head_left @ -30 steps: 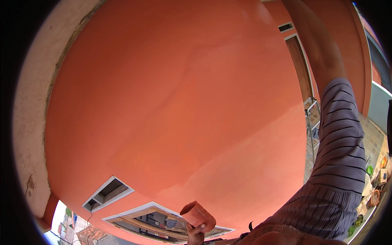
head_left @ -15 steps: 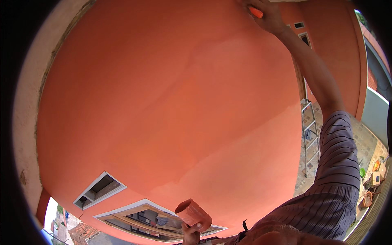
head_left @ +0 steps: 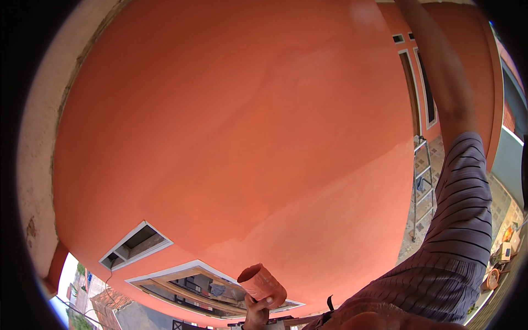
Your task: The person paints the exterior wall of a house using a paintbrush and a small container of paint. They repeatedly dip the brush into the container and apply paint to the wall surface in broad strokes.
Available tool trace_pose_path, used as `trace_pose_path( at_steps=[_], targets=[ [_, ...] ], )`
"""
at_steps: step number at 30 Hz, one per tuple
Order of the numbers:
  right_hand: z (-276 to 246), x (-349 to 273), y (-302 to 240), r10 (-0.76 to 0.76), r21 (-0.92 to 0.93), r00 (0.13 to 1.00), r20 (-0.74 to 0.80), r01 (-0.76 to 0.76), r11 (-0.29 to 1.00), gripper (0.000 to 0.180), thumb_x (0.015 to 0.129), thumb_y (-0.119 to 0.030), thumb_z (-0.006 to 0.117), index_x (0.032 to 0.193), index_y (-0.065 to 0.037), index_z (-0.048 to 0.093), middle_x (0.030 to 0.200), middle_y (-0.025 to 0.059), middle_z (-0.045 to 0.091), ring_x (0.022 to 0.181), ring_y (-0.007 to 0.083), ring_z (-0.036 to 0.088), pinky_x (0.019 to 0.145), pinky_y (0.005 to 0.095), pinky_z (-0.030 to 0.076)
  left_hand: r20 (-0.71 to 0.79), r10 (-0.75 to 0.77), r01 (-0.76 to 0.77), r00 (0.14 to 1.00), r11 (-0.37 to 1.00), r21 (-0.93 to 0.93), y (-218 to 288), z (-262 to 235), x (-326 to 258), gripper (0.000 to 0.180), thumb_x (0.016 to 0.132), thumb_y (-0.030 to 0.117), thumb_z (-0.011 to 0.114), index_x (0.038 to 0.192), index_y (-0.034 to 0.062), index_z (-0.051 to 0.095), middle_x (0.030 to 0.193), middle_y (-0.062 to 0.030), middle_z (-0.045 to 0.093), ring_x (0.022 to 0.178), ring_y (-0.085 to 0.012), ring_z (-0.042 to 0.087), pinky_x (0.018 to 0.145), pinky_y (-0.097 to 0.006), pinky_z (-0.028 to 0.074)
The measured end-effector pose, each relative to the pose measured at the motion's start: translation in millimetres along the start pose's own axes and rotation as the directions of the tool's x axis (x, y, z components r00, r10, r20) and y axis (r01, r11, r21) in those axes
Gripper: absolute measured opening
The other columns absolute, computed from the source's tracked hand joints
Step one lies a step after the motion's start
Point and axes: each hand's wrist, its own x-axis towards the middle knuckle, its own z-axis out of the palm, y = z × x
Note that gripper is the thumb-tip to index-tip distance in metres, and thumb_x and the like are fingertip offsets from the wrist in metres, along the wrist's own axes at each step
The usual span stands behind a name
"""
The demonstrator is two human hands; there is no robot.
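Note:
Low in the view, my left hand (head_left: pixel 256 312) is closed around an orange-coated cup (head_left: pixel 263 285). The cup is tilted, its mouth toward the upper left. Its contents cannot be made out. A large orange wall (head_left: pixel 231 137) fills the view beyond it, with darker and paler patches of paint. My right arm (head_left: pixel 448 77) reaches up past the wall's right edge. Beyond the top edge of the picture, my right hand and whatever it holds are hidden.
A metal ladder (head_left: pixel 422 181) stands on the patterned tile floor at right. White-framed openings, a small vent (head_left: pixel 137 245) and a wider window (head_left: pixel 190 291), sit at the lower left. A pale rough ceiling edge (head_left: pixel 38 165) curves along the left. Pots (head_left: pixel 491 279) stand far right.
My right hand, earlier at the top holding an orange-handled tool, has moved up and right out of view. A pale patch now shows on the wall there. My left hand keeps its cup.

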Motion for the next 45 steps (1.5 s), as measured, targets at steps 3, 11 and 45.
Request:
trace_pose_path(
  at_steps=[3, 11, 45],
  targets=[
    [9.9, 5.2, 3.3, -0.133, 0.028, 0.991, 0.004, 0.133, 0.991, 0.009, 0.092, 0.004, 0.076, 0.092, 0.0, 0.068, 0.096, 0.0044, 0.071, 0.089, 0.0164, 0.07, 0.08, 0.0351, 0.057, -0.015, -0.004, 0.004, 1.0, 1.0, -0.022, 1.3, 4.8, -0.8, 0.082, 0.074, 0.005, 0.082, 0.146, 0.0008, 0.043, 0.124, -0.0161, 0.065, 0.118, -0.0366, 0.066, 0.106, -0.057, 0.054],
    [36.2, -55.1, 26.3, -0.284, 0.293, 0.957, 0.065, 0.254, 0.922, 0.011, 0.098, -0.004, 0.075, 0.091, -0.003, 0.066, 0.1, 0.0064, 0.067, 0.093, 0.0178, 0.068, 0.104, 0.0417, 0.058, 0.035, -0.019, 0.022, 0.999, 0.997, -0.068, -4.2, -7.7, 2.1, 0.083, 0.075, 0.005, 0.081, 0.148, -0.0009, 0.041, 0.128, -0.0222, 0.064, 0.119, -0.0417, 0.066, 0.106, -0.059, 0.054],
    [-2.5, -5.2, 23.4, 0.069, 0.17, 0.993, 0.096, -0.084, 0.982, 0.019, 0.085, 0.002, 0.082, 0.1, -0.002, 0.071, 0.095, 0.0038, 0.074, 0.087, 0.0166, 0.072, 0.083, 0.0364, 0.06, -0.014, 0.025, -0.025, 1.0, 0.999, -0.03, -3.4, 1.3, -1.4, 0.081, 0.076, 0.005, 0.08, 0.148, -0.0011, 0.042, 0.128, -0.0199, 0.064, 0.12, -0.0388, 0.066, 0.107, -0.058, 0.053]
  ],
)
